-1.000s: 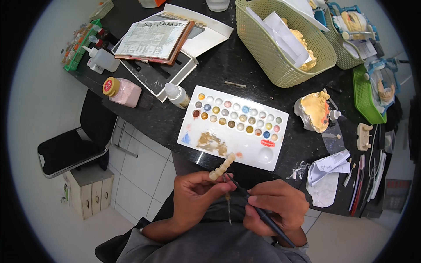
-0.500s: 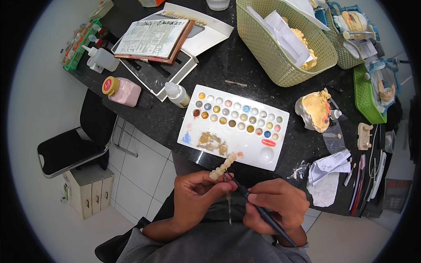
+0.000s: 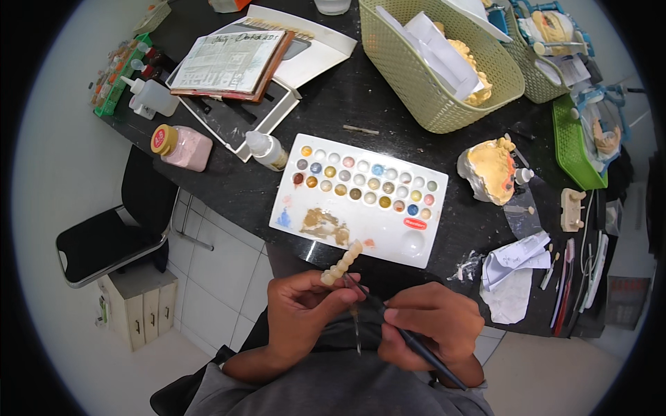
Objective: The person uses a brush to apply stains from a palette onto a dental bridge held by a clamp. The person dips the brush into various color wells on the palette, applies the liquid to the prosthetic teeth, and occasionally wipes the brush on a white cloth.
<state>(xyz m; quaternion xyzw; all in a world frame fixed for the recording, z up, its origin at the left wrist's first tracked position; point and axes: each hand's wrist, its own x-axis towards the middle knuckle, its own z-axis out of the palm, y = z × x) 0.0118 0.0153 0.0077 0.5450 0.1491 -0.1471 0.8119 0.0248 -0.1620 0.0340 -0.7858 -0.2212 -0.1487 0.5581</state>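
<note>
Between the thumb and fingers of my left hand (image 3: 302, 312) is a cream-coloured dental bridge (image 3: 341, 261); a thin metal instrument (image 3: 357, 340) hangs below it, partly hidden. My right hand (image 3: 437, 326) grips a dark brush (image 3: 427, 353), its fine tip at the underside of the bridge. The bridge's upper end overlaps the front edge of a white palette (image 3: 423, 246) with rows of coloured wells and brown, blue and pink smears.
Right of the palette are a stone dental model (image 3: 485, 170), crumpled papers (image 3: 513, 263) and thin rods (image 3: 565, 284). Behind stand baskets (image 3: 433, 104) and an open book (image 3: 229, 59); bottles (image 3: 267, 149) sit left. A black chair (image 3: 104, 249) is beside the bench (image 3: 305, 104).
The whole scene has shifted slightly leftward in the picture, my hands with it. Both hands keep the same grips, with the brush tip still at the bridge.
</note>
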